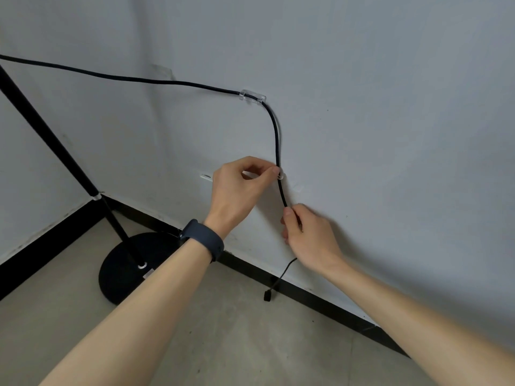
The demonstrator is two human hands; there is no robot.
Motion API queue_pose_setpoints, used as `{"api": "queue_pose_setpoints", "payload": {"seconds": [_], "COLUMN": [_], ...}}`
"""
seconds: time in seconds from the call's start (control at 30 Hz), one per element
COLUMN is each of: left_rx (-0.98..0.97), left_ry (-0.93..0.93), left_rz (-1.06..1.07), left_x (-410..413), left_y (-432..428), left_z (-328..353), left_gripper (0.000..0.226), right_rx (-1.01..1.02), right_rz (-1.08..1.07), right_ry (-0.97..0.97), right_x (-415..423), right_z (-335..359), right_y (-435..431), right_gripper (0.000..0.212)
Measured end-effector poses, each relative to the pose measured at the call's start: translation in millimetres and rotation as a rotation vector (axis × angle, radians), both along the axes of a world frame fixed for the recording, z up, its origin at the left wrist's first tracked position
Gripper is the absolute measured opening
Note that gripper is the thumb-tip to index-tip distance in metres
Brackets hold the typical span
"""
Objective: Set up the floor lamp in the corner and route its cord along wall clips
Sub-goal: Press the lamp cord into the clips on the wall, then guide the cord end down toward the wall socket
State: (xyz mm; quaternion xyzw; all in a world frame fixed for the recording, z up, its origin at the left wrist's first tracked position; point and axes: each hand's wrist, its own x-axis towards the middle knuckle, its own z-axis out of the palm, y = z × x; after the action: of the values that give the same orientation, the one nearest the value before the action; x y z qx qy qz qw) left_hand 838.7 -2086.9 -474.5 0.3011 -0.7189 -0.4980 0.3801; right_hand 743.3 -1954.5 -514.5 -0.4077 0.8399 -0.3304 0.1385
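Black cord (276,140) sits pinched in your right hand (309,235); your left hand (237,190) presses it into the lower clip (281,176). Pull hard and the adhesive clip may peel off.

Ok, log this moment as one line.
left hand: pressing cord at lower clip | right hand: holding cord below | upper clip: cord seated

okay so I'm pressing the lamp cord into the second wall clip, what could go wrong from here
1. The left hand pushes on the lower clip while the right hand holds the cord below it; a hard pull might peel that clip, or the upper clip, off the wall.
2. The cord bends sharply out of the upper clip, so tension could pop it free.
3. The plug end dangles near the floor and could snag.
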Motion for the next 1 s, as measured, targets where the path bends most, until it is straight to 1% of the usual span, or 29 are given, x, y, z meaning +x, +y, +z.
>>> {"api": "queue_pose_setpoints", "payload": {"seconds": [0.1,0.2,0.3,0.4,0.47,0.5,0.53,0.6,0.63,0.67,0.7,0.77,0.8,0.83,0.9,1.0], "left_rx": [0.086,0.090,0.089,0.170,0.195,0.198,0.215,0.294,0.340,0.389,0.442,0.497,0.475,0.421,0.318,0.266], "left_ry": [0.036,0.008,-0.012,-0.019,-0.092,-0.161,-0.254,-0.486,-0.557,-0.587,-0.587,-0.582,-0.589,-0.618,-0.690,-0.713], "left_rz": [-0.032,-0.039,-0.042,-0.005,0.035,0.039,0.010,-0.167,-0.285,-0.371,-0.414,-0.407,-0.396,-0.396,-0.406,-0.350], "left_x": [1,4,6,8,12,15,19,31,35,39,43,49,52,55,64,74], "left_y": [-1,0,1,-2,-4,-5,-4,1,5,9,11,14,13,11,8,1], "left_z": [1,-1,-6,-23,-47,-62,-77,-105,-115,-123,-127,-130,-134,-138,-147,-158], "left_gripper": [0.006,0.009,0.013,0.013,0.009,0.008,0.012,0.025,0.033,0.038,0.039,0.028,0.021,0.020,0.026,0.028], "right_rx": [0.066,0.080,0.090,0.071,0.057,0.057,0.058,0.042,0.018,-0.016,-0.046,-0.076,-0.085,-0.094,-0.118,-0.114], "right_rz": [0.014,-0.025,-0.091,-0.141,-0.130,-0.112,-0.095,-0.078,-0.087,-0.108,-0.134,-0.181,-0.199,-0.212,-0.236,-0.244], "right_ry": [0.007,-0.039,-0.138,-0.276,-0.343,-0.375,-0.398,-0.434,-0.472,-0.525,-0.569,-0.594,-0.590,-0.584,-0.576,-0.567], "right_x": [0,0,2,3,4,6,9,13,14,14,14,12,12,12,14,16], "right_z": [-13,-17,-17,-17,-19,-20,-21,-23,-22,-22,-22,-25,-28,-30,-33,-40], "right_y": [5,0,-12,-24,-31,-34,-36,-40,-40,-40,-39,-38,-38,-38,-40,-43], "right_gripper": [0.025,0.029,0.036,0.040,0.040,0.039,0.039,0.038,0.036,0.035,0.035,0.035,0.035,0.034,0.032,0.027]}}
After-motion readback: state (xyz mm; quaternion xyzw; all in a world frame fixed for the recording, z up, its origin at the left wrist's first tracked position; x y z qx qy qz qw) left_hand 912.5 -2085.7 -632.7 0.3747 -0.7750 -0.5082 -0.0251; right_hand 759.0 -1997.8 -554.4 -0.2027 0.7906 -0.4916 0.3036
